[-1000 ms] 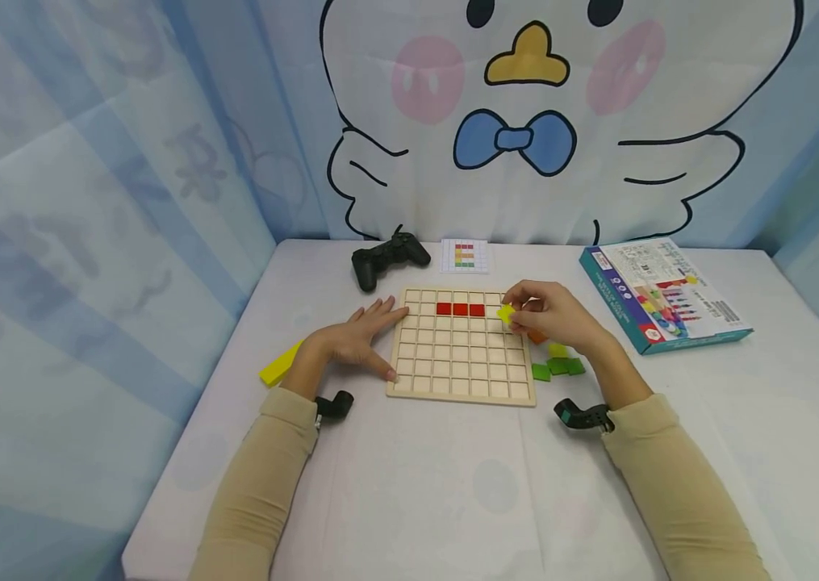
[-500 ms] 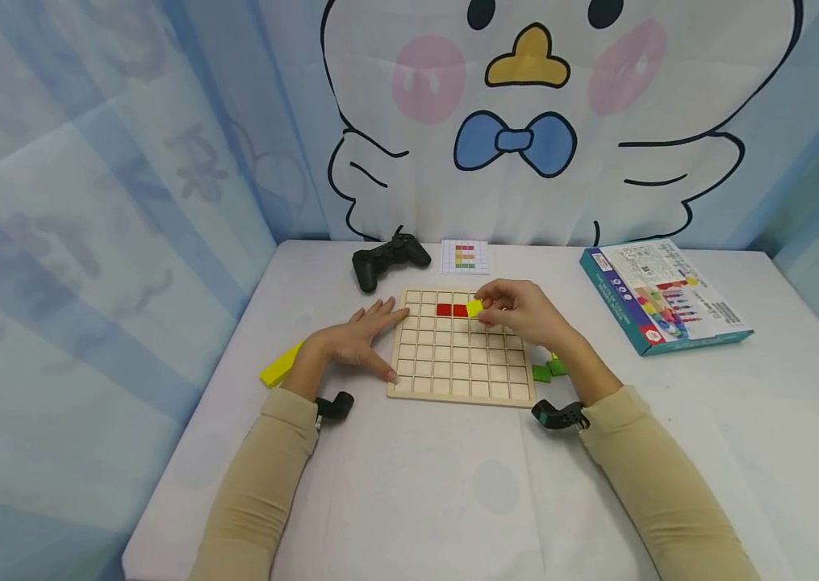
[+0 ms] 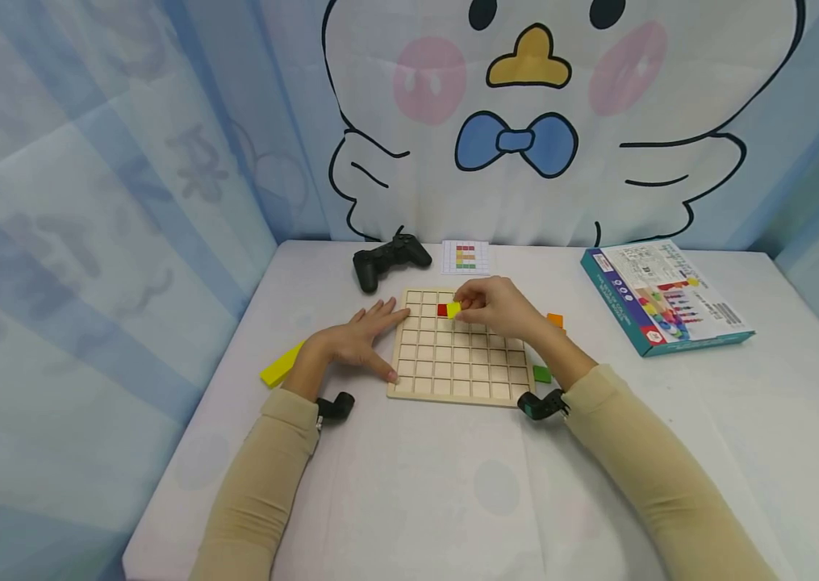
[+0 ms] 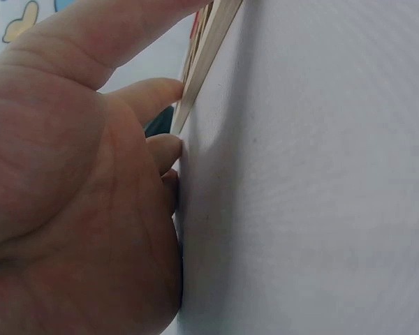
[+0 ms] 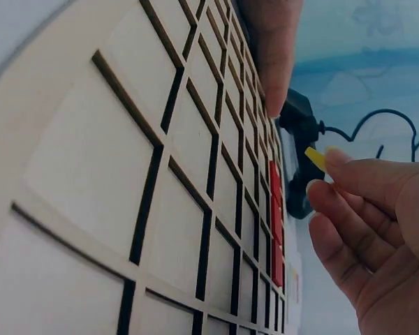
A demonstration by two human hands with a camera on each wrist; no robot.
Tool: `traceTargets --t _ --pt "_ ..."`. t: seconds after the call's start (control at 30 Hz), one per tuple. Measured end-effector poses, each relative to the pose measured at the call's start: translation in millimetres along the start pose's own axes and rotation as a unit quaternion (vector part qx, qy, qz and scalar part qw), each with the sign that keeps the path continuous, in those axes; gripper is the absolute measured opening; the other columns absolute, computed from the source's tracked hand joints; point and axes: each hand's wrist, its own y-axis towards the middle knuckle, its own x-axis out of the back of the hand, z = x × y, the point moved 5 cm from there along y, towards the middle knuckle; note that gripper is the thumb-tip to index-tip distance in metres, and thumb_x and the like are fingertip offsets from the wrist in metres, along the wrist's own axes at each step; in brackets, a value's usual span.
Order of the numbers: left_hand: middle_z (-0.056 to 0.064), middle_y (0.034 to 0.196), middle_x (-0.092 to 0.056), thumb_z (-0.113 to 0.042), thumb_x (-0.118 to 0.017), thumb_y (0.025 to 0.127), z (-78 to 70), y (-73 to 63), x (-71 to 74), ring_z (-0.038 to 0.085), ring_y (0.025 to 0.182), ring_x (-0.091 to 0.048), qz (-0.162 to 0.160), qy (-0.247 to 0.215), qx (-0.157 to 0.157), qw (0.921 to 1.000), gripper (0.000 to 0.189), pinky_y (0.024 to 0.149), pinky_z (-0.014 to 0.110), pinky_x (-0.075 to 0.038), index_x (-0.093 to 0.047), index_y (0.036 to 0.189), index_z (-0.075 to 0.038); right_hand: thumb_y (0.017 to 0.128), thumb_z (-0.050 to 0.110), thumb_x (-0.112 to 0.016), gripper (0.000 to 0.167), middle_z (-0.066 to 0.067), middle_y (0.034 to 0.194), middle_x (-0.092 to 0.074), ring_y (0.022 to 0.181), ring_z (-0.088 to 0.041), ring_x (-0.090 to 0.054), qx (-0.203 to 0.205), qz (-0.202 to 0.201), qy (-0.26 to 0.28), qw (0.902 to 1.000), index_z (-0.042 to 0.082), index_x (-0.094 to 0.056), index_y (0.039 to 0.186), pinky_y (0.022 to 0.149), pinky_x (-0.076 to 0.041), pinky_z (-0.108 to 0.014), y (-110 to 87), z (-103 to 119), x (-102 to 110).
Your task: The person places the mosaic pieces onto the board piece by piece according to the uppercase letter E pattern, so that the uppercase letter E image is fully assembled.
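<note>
My right hand (image 3: 499, 308) pinches a small yellow square tile (image 3: 453, 310) between thumb and fingertips, above the upper rows of a wooden grid board (image 3: 463, 355). In the right wrist view the yellow tile (image 5: 315, 158) is tilted and apart from the board. Red tiles (image 5: 276, 223) sit side by side in one row of cells; from the head view my hand and the yellow tile cover part of that row. My left hand (image 3: 358, 337) lies with fingers spread at the board's left edge. The left wrist view has its fingertips at the wooden rim (image 4: 208, 59).
Right of the board lie a green tile (image 3: 542, 374) and an orange tile (image 3: 556, 320), partly behind my forearm. A yellow bar (image 3: 281, 365) is by my left wrist. At the back are a black game controller (image 3: 390, 260), a printed pattern card (image 3: 465, 257) and a flat box (image 3: 666, 294).
My right hand has carried the yellow tile leftward from the board's right edge to over the red row. The left hand has stayed in place.
</note>
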Motion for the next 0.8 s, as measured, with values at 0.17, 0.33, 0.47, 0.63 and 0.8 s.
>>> traceTargets --t 0.17,0.33,0.47,0.63,0.8 --pt "0.003 0.176 0.013 -0.057 -0.088 0.074 -0.8 -0.1 0.1 0.024 0.163 0.016 0.001 -0.001 0.0 1.0 0.126 0.131 0.051 0.011 -0.01 0.169 -0.029 0.09 0.011 -0.082 0.025 -0.008 0.093 -0.07 0.083 -0.02 -0.061 0.002 0.011 -0.017 0.9998 0.002 -0.073 0.111 0.077 -0.052 -0.029 9.6 -0.7 -5.3" --pt "0.004 0.176 0.013 -0.056 -0.088 0.074 -1.2 -0.5 0.3 0.024 0.163 0.016 0.001 0.001 -0.002 1.0 0.126 0.131 0.052 0.011 -0.01 0.169 -0.029 0.089 0.011 -0.083 0.024 -0.008 0.091 -0.07 0.081 -0.02 -0.06 -0.002 0.023 -0.023 0.9995 0.001 -0.074 0.108 0.075 -0.051 -0.03 14.2 0.2 -10.5" --pt "0.004 0.176 0.013 -0.055 -0.089 0.074 -0.8 -0.6 0.1 0.025 0.163 0.016 0.002 0.001 -0.004 1.0 0.126 0.131 0.052 0.011 -0.01 0.169 -0.028 0.089 0.013 -0.083 0.023 -0.007 0.09 -0.07 0.08 -0.02 -0.059 -0.015 0.038 -0.03 0.9987 0.002 -0.074 0.107 0.073 -0.049 -0.03 16.5 -1.8 -15.1" --pt "0.004 0.176 0.014 -0.056 -0.089 0.074 1.0 0.0 -0.7 0.024 0.162 0.017 0.003 0.0 -0.003 1.0 0.126 0.131 0.052 0.011 -0.01 0.169 -0.028 0.089 0.016 -0.084 0.024 -0.006 0.089 -0.068 0.08 -0.019 -0.058 -0.037 0.051 -0.033 0.9975 0.004 -0.074 0.106 0.074 -0.048 -0.03 18.3 -6.7 -18.4" --pt "0.004 0.176 0.013 -0.057 -0.089 0.074 -0.6 -0.8 0.2 0.025 0.163 0.016 0.001 -0.007 -0.004 1.0 0.126 0.131 0.053 0.011 -0.011 0.169 -0.028 0.089 0.015 -0.084 0.023 -0.006 0.087 -0.068 0.08 -0.02 -0.057 -0.047 0.055 -0.027 0.997 0.003 -0.074 0.105 0.073 -0.047 -0.031 17.8 -8.3 -18.8"
